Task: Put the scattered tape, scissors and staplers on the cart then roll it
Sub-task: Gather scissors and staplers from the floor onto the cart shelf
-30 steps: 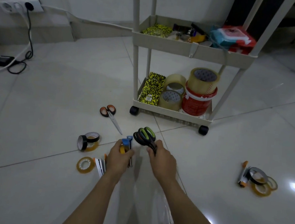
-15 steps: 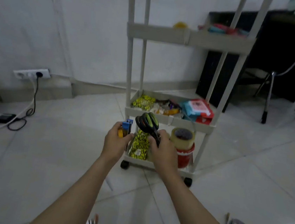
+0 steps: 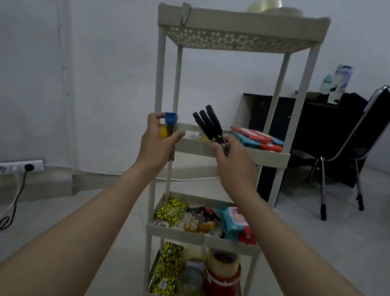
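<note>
Left hand (image 3: 156, 143) fingers curled around blue and yellow items (image 3: 168, 125), right hand (image 3: 232, 163) gripping black-handled scissors (image 3: 210, 124), handles toward 11 o'clock, both held before cart (image 3: 242, 24) second shelf (image 3: 270, 156), tape rolls (image 3: 223, 260) on bottom shelf at 6 o'clock

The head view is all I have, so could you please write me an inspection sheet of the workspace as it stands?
Surface: pale tiled floor; beige four-shelf cart stands on it.
Job's things: scissors and a blue and yellow item, type unclear, raised at the cart's second shelf; tape rolls on the bottom shelf.
Clutter: red and blue packets on the second shelf; mixed small items on the third.
Grippers: left hand grips the blue and yellow item; right hand holds the scissors by the blades.
Cables: wall socket strip with black cable trailing over the floor.
Surroundings: grey wall, black chair, dark desk.
</note>
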